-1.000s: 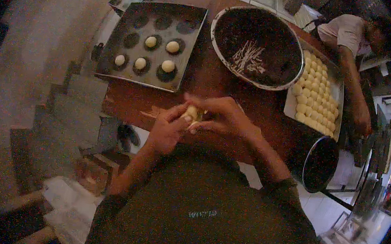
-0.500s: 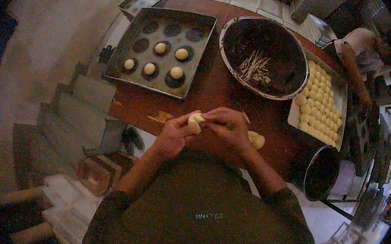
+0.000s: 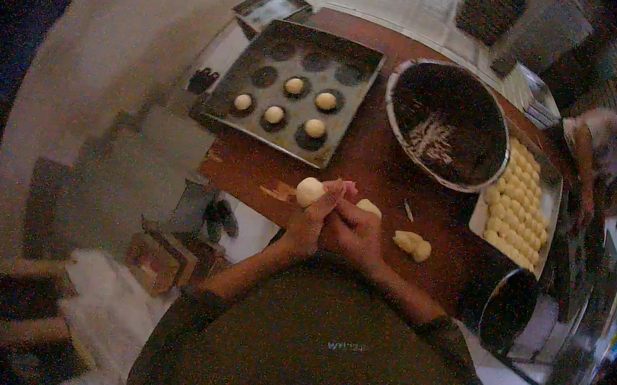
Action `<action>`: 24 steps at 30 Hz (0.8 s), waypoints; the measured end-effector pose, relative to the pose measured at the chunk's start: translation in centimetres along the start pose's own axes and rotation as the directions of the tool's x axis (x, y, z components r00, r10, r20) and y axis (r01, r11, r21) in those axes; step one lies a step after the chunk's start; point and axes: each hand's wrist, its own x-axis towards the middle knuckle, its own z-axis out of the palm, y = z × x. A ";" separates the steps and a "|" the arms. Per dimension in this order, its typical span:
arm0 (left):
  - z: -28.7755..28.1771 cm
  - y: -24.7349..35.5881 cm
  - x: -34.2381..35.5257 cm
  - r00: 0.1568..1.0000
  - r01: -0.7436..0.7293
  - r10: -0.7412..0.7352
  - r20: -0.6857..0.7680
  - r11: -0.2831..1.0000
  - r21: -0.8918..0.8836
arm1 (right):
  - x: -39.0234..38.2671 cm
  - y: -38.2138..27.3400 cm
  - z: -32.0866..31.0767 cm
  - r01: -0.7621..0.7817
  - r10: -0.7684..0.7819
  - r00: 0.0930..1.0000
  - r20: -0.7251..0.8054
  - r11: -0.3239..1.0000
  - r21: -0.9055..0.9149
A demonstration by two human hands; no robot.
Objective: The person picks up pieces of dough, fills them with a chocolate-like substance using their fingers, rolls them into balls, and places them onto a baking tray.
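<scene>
Here, both hands work dough.
Left hand (image 3: 307, 226) grips 1 dough ball (image 3: 310, 191); right hand (image 3: 353, 230) closed against it.

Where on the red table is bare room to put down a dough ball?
Bare table lies between baking tray and dark bowl. The right side is crowded: dough lump, tray of dough balls, black pot.

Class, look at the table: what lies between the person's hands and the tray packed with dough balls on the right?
In the head view, a loose dough lump lies on the brown table between the right hand and the tray.
</scene>
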 end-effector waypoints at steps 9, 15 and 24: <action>-11.4 -5.9 2.0 0.900 -0.311 0.422 0.110 0.444 0.840 | 2.3 3.1 3.5 0.533 -0.440 0.846 0.301 0.704 -0.470; -19.3 -3.7 1.5 0.838 -0.186 0.541 0.074 0.156 0.970 | 1.2 18.7 -0.6 0.653 -0.347 0.745 0.570 0.202 -0.730; -16.5 -7.2 7.0 0.771 0.438 0.510 -0.382 0.010 0.899 | 3.6 17.9 1.5 0.745 -0.321 0.663 0.676 0.199 -0.637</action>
